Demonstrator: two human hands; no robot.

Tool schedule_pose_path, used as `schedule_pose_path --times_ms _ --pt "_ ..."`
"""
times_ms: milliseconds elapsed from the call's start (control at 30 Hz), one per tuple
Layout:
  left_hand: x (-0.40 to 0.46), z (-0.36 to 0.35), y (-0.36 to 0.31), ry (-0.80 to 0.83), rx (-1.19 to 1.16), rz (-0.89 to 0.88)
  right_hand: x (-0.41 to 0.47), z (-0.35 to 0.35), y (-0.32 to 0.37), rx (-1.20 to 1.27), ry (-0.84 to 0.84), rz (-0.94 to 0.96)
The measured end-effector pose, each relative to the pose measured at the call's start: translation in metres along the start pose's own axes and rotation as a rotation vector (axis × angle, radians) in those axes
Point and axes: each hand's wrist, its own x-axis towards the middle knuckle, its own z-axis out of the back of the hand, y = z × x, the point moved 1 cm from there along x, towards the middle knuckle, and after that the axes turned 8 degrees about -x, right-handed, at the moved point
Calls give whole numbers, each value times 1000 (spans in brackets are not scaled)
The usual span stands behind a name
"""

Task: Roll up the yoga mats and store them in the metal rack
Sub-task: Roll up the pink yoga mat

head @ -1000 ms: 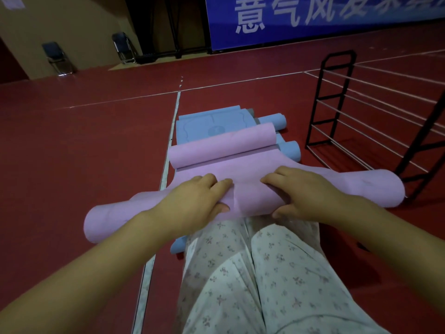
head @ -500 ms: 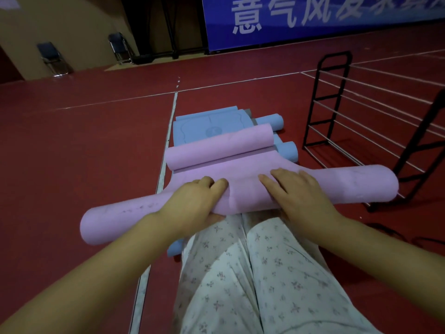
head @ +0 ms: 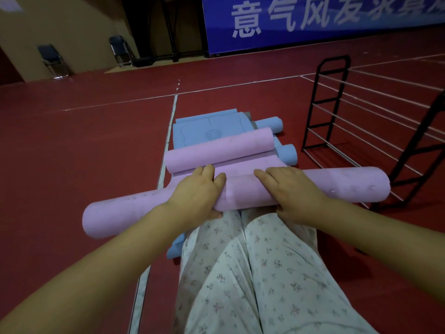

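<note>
Nearest: knees in patterned trousers (head: 252, 273), w/ the pink roll (head: 243, 192) lying crosswise just past them, prob. braced against the legs so it can't slip back while it's wound.

Left hand (head: 196, 192) grips the roll left of centre, fingers curled over the top, thumb tucked under at the near side. Right hand (head: 293, 191) lies on it right of centre, fingers spread flatter over the top, thumb low on the near side; looks like pressing more than clamping. Hands sit apart w/ a bare stretch of roll between them; roll ends stick out well beyond each hand. Two-handed hold likely keeps the winding even and tight.

Just beyond the fingertips: a short flat stretch of pink mat, then a second pink roll (head: 220, 150), parallel, near but not touching the hands. Can't tell if it's the same mat's far end.

Under and beyond that: blue mat (head: 212, 128) laid flat, plus blue rolls (head: 286, 153) off to the right.

Rack (head: 327, 102) stands further right of the right hand, well apart, no mats in the part visible. So: rolling nearly done on this one, storing not started, I'd say.
</note>
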Motion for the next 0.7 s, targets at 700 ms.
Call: schedule_pose_path --times_ms 700 --pt "-21 -10 7 -243 -78 -127 -2 31 2 -100 142 16"
